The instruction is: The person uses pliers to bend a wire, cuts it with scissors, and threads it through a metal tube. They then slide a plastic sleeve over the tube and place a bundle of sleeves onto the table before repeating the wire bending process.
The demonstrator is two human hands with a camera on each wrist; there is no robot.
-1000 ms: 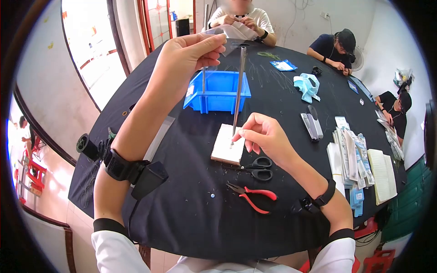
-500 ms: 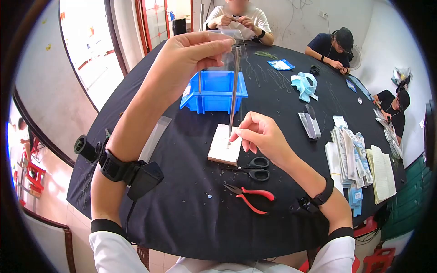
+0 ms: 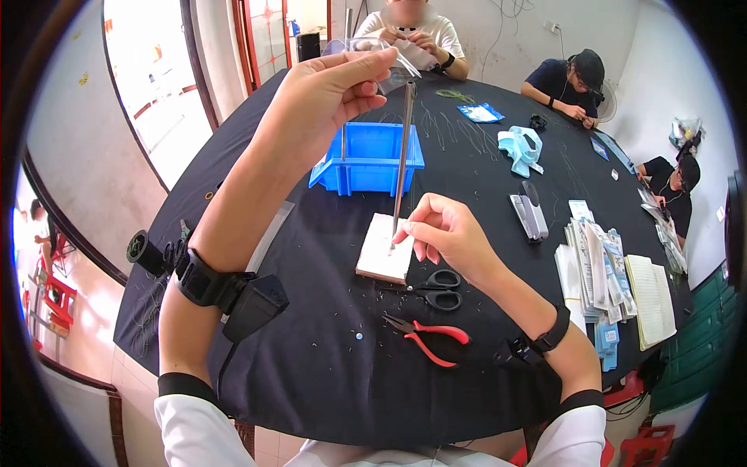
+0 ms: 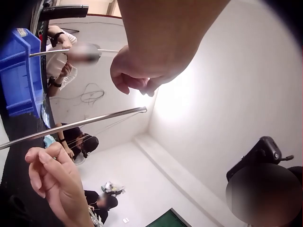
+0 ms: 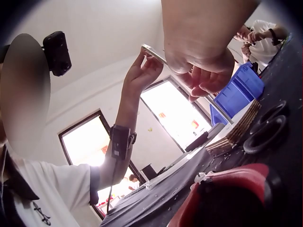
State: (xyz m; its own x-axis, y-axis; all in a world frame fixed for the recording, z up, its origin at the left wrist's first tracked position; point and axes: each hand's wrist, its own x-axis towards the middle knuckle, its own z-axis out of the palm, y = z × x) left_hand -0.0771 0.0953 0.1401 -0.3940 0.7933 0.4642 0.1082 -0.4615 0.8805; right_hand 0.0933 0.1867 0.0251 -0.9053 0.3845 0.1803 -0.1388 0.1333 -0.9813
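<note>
In the head view my left hand is raised by the top of an upright metal rod, pinching a thin clear plastic sheet that shows bright edges. The rod stands on a white-topped block. Low on the rod, my right hand has its thumb and fingertips pinched together right beside it. Fine clear strands run from near the rod's top toward these right fingertips in the left wrist view. The right wrist view shows the rod passing behind my right hand.
A blue bin stands behind the block. Black scissors and red-handled pliers lie in front. To the right are a stapler, paper packets and a notebook. Several people sit around the table.
My left hand dips slightly and then rises again at the rod's top, and the clear sheet swings, now showing bright edges on the right. My right hand keeps its place by the rod.
</note>
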